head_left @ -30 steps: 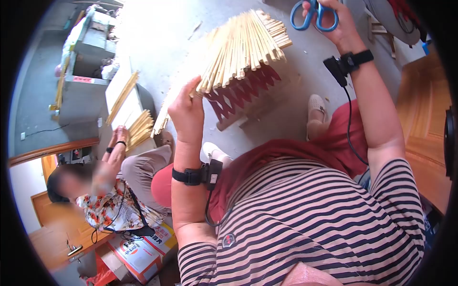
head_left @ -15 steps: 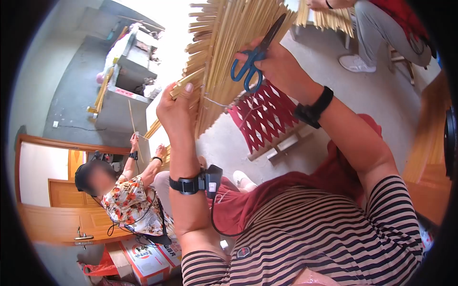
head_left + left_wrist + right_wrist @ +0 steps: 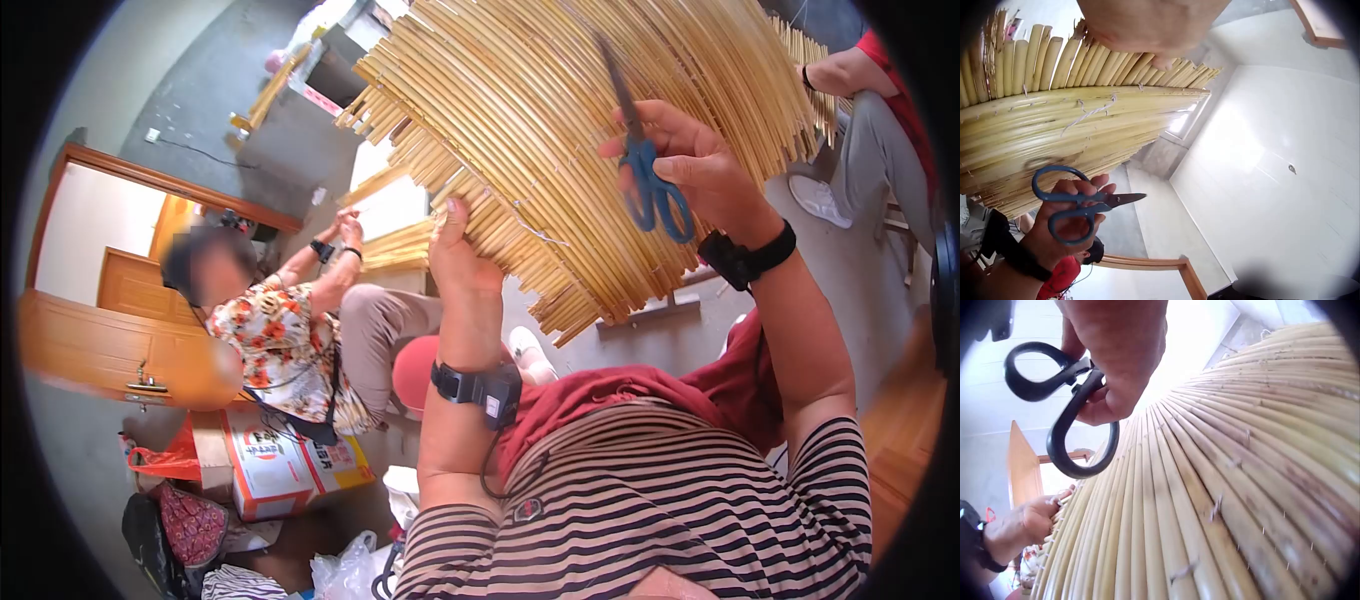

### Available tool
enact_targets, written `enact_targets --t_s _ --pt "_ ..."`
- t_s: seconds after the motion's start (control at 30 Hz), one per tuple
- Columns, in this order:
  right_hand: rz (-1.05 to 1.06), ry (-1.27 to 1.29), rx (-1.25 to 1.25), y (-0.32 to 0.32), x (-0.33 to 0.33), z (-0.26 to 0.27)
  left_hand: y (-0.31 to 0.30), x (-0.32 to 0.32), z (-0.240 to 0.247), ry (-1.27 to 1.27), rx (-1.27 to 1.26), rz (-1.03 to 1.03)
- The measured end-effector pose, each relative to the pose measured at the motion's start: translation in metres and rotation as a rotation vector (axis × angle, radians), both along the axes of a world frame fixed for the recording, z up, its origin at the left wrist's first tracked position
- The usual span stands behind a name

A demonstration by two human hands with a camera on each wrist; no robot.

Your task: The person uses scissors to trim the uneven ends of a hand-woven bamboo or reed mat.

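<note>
Trimming step: left hand (image 3: 460,265) gripped the bamboo mat (image 3: 560,120) by its edge, and right hand (image 3: 702,160) clasped closed scissors (image 3: 641,162). Any cut likely needed the blades opened.

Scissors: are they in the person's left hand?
No, the right hand holds the blue scissors, while the left hand grips the bamboo mat.

floor (image 3: 200,100): grey concrete | door (image 3: 100,350): wooden | wall (image 3: 1272,156): white, sunlit
</note>
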State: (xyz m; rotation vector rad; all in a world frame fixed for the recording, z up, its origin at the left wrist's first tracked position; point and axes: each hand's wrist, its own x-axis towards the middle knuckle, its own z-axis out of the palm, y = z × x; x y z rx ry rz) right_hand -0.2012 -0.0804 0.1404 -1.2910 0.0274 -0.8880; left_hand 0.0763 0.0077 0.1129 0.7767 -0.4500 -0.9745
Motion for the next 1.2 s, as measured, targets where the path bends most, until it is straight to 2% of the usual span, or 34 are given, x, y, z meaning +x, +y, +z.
enact_targets --t_s 0.17,0.23,0.37,0.5,0.53,0.6,0.7,0.73,0.8,0.83,0.93,1.0,1.1,1.13,1.2 --pt "0.038 0.281 0.04 -0.003 -0.007 -0.039 0.019 0.01 -0.075 0.015 0.128 -0.048" --pt "0.004 0.403 0.189 0.003 -0.003 -0.052 0.028 0.006 -0.104 0.015 0.183 -0.052" --pt "0.031 0.513 0.476 0.003 0.003 -0.094 0.027 -0.008 -0.18 0.335 0.365 0.008" --pt "0.056 0.563 0.507 -0.008 0.026 -0.114 0.008 -0.019 -0.199 0.479 0.484 0.027" --pt "0.134 0.544 0.525 -0.017 0.028 -0.131 0.003 -0.019 -0.203 0.516 0.473 0.001" --pt "0.151 0.68 0.438 -0.019 0.041 -0.134 -0.002 -0.014 -0.208 0.585 0.444 -0.053" --pt "0.112 0.872 0.412 -0.013 0.057 -0.122 -0.007 -0.003 -0.205 0.46 0.569 -0.024" --pt "0.1 0.948 0.344 -0.013 0.058 -0.123 -0.007 0.006 -0.211 0.403 0.494 -0.058" --pt "0.078 1.196 0.171 -0.012 0.066 -0.112 -0.015 0.029 -0.205 0.278 0.586 0.064" --pt "0.019 1.133 -0.1 -0.008 0.064 -0.126 -0.017 0.041 -0.201 0.211 0.632 0.122" --pt "-0.059 1.118 -0.352 -0.005 0.07 -0.124 -0.037 0.058 -0.172 -0.194 0.789 0.126" --pt "-0.104 1.094 -0.487 -0.006 0.071 -0.127 -0.056 0.062 -0.167 -0.436 0.78 0.088" --pt "-0.101 1.167 -0.49 -0.005 0.072 -0.123 -0.075 0.056 -0.19 -0.368 0.618 0.008" --pt "-0.08 1.182 -0.502 -0.006 0.072 -0.123 -0.08 0.057 -0.199 -0.296 0.656 0.046" --pt "-0.035 1.208 -0.523 -0.006 0.07 -0.125 -0.078 0.05 -0.197 -0.221 0.521 -0.04"
